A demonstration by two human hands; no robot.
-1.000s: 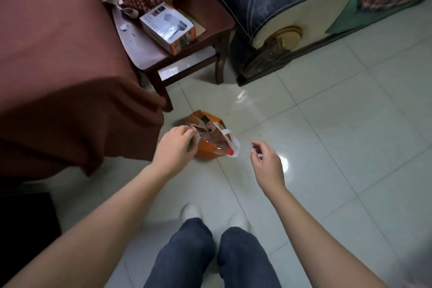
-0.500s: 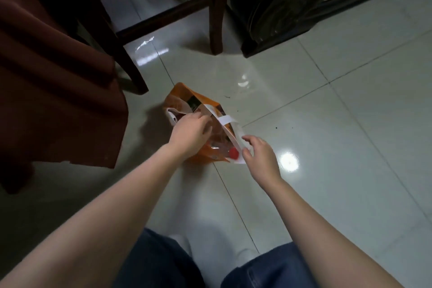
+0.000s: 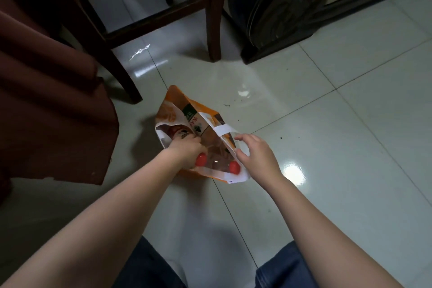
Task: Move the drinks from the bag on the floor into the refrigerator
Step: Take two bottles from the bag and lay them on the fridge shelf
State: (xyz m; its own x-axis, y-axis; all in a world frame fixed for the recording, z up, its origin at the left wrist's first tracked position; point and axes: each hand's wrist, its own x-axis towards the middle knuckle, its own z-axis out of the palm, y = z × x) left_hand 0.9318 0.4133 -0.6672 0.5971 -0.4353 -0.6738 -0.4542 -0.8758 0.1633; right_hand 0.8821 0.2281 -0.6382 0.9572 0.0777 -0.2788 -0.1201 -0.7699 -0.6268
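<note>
Two red-capped bottles crowd the bag on the floor. The right hand pinches its rim, the left hand reaches inside with its grip hidden. A hasty pull could tip the bag.

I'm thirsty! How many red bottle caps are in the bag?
2. One red cap is against the left hand inside the bag; the other cap is at the bag's near edge, beside the right hand. More may be hidden deeper.

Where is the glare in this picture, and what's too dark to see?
Head view: glare spots on the glossy floor tiles, brightest beside the right hand; the brown cloth at left sits in deep shadow; inside the bag is dim, yet two red caps show.
</note>
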